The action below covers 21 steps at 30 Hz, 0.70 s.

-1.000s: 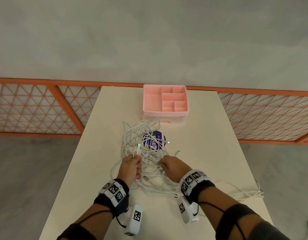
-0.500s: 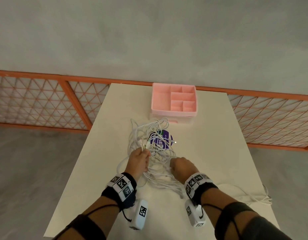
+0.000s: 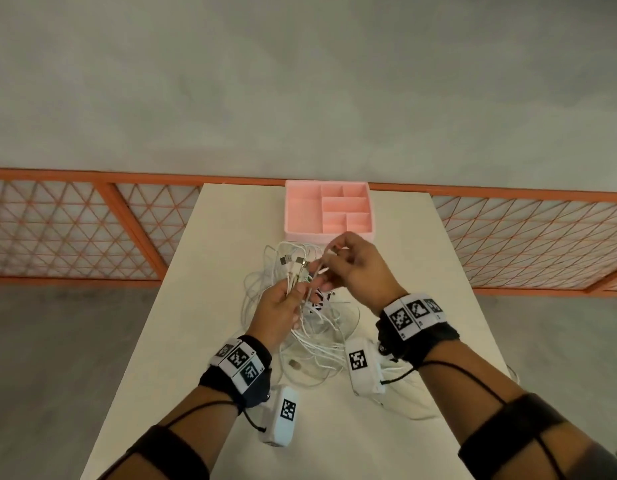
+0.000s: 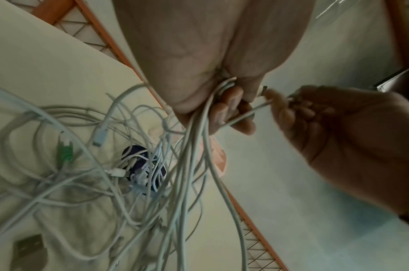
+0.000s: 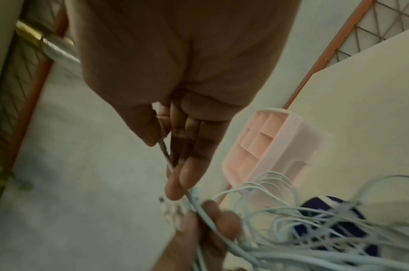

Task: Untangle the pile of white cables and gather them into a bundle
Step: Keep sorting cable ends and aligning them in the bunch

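A tangle of white cables (image 3: 314,341) lies mid-table, over a purple round object (image 4: 140,165). My left hand (image 3: 283,306) is raised above the pile and grips a bunch of cable ends (image 3: 296,266), their plugs sticking up past the fingers; strands (image 4: 194,165) hang from this fist to the table. My right hand (image 3: 352,268) is lifted beside it and pinches one cable end (image 5: 165,154) between thumb and fingers, close to the left hand's bunch.
A pink compartment tray (image 3: 303,209) stands at the far middle of the cream table (image 3: 421,265). An orange lattice fence (image 3: 75,230) runs behind it. More cable trails off the table's right edge (image 3: 511,372). A USB plug (image 4: 29,245) lies near the front.
Both hands rose from the pile. The left hand lifted its bunch of cable ends higher. The right hand came up from the table holding a single cable end toward the bunch.
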Each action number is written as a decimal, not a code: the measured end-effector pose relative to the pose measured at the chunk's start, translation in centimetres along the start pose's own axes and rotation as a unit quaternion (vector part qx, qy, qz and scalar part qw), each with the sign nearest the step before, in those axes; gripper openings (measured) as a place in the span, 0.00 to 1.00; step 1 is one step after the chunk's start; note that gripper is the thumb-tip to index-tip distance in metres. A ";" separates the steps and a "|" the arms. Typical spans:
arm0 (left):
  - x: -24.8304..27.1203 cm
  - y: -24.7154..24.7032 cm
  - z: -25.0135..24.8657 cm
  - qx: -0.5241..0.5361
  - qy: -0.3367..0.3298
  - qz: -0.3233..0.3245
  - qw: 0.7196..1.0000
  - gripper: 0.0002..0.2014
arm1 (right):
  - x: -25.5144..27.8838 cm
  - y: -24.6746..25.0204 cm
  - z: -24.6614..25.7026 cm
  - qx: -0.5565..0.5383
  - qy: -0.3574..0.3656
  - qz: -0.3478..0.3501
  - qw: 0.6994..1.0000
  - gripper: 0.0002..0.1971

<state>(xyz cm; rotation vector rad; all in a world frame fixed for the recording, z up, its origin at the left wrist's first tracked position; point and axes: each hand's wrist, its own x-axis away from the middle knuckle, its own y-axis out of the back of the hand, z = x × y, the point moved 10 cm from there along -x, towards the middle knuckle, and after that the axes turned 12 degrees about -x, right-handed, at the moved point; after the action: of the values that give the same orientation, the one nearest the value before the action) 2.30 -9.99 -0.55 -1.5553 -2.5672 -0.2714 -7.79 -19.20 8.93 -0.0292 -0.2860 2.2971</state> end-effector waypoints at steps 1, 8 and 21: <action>0.1 -0.3 -0.2 0.003 -0.005 0.010 1.000 0.11 | -0.1 0.0 1.0 -0.019 0.008 -0.004 1.000 0.04; -0.2 -0.2 -0.6 -0.014 -0.036 0.024 0.999 0.10 | -0.3 1.3 9.0 -0.091 0.149 -0.038 0.984 0.02; -1.0 -0.4 -4.6 0.016 -0.079 -0.005 0.997 0.08 | 0.5 1.2 -1.0 -0.033 -0.031 -0.040 0.998 0.07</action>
<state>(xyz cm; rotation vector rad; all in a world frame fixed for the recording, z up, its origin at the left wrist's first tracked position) 2.50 -12.05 3.67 -1.6128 -2.6834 -0.1122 -8.90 -19.39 7.75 0.0201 -0.3877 2.2116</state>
